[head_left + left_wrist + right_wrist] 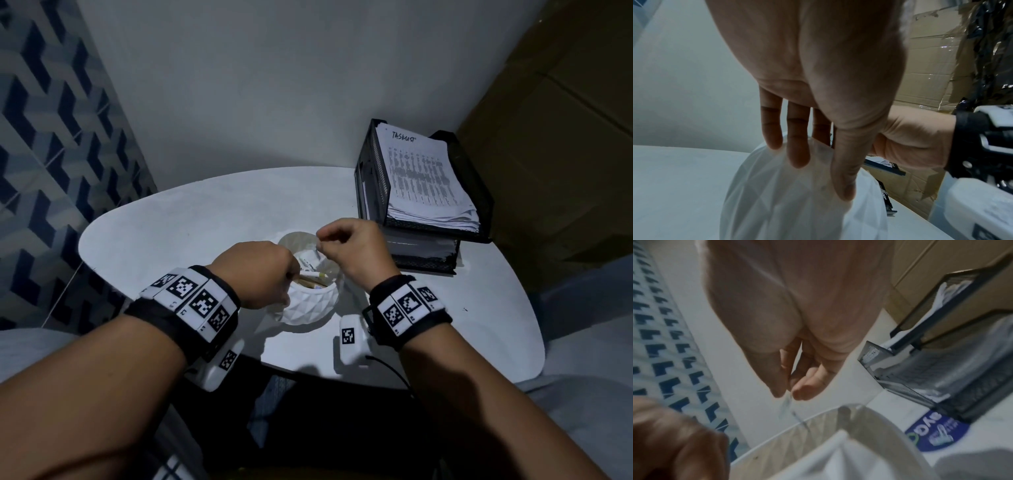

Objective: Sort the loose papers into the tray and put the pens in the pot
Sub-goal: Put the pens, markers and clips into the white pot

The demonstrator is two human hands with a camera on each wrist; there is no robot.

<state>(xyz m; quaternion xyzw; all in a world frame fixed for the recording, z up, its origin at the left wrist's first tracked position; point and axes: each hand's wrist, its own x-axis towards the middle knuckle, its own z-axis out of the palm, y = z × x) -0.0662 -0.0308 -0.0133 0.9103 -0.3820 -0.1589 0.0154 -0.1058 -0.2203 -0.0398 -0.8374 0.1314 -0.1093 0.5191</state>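
Note:
A white faceted pot stands mid-table with several pens lying inside it. My left hand rests on the pot's left side. In the left wrist view its straight fingers and thumb lie against the pot wall. My right hand hovers over the pot's far rim. In the right wrist view my right hand pinches a thin, pale, blurred thing that looks like a pen and points down into the pot. A stack of papers fills the black mesh tray at the back right.
The oval white table sits in a corner, with a blue patterned wall on the left and cardboard boxes on the right. A blue sticker lies on the table in front of the tray.

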